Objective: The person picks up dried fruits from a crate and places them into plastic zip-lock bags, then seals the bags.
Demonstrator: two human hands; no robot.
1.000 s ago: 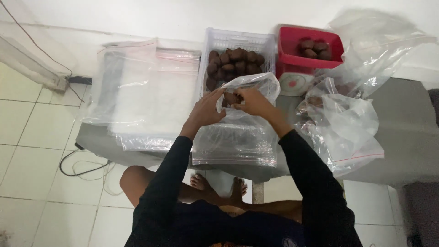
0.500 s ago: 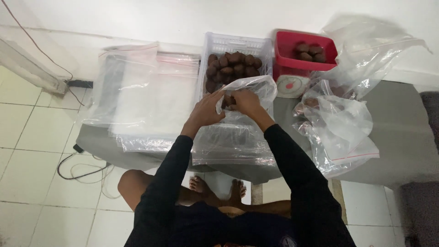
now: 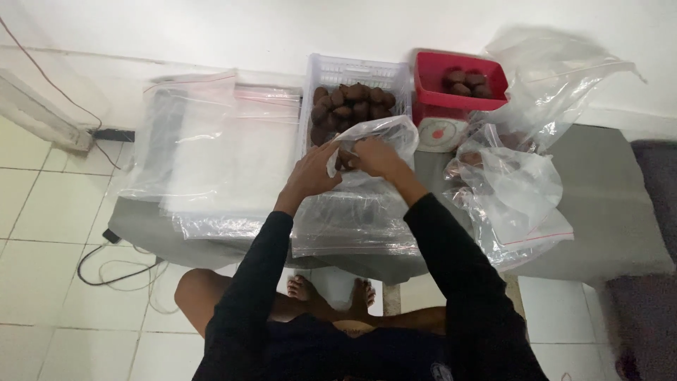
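Clear plastic bag [image 3: 374,134], mouth raised between both hands, lying lengthwise toward the person: left hand [image 3: 310,173] pinches its near-left rim, right hand [image 3: 374,156] closed at the opening, contents unclear; white basket of brown fruit [image 3: 352,102] just beyond.

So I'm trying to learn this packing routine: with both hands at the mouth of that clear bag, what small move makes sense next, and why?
Probably let the brown fruit drop into the clear bag. Both the left hand and right hand are at its open mouth, with the fruit between them, in front of the white basket of fruit.
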